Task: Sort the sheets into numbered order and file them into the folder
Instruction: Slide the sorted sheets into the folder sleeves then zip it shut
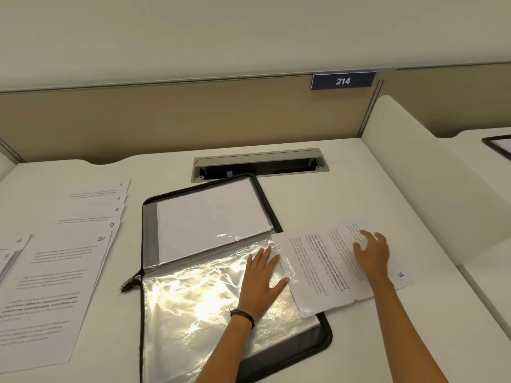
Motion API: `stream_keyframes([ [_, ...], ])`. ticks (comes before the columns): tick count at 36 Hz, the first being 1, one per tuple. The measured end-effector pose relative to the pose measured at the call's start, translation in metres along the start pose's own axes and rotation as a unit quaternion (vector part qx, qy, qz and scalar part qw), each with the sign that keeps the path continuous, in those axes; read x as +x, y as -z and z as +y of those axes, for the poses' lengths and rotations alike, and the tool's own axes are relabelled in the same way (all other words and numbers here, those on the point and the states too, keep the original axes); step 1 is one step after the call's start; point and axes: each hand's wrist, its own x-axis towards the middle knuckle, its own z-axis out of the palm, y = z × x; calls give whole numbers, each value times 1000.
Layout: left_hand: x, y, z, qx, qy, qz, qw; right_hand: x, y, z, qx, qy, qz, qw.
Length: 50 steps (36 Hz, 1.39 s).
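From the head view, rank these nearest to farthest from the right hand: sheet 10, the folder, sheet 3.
1. Sheet 3, directly under the right hand.
2. Folder, just left of the hand, at the desk's centre.
3. Sheet 10, far left of the desk.

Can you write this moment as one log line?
sheet 3 partly in sleeve | left hand presses sleeve | right hand rests on sheet

Bare left hand [262,280] lying flat, palm down, fingers straight, close together, thumb pointing right. Bare right hand [372,252] pressing palm down, holding fingers spread, slightly bent. Both bare forearms reaching forward, well apart.
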Motion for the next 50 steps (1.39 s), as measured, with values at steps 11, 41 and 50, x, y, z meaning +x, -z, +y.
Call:
stream_keyframes([
  [11, -2, 6, 3, -1, 1, -29, 1000, -3, 8, 27, -111, -32, -39, 993],
  [41, -85, 114, -160, -105, 282, 182, 936, -6, 8, 1, 71, -1, -40, 997],
  [50, -110, 107, -176, -161, 281, 184, 928, -16, 13, -18, 122, 7, 17, 992],
])
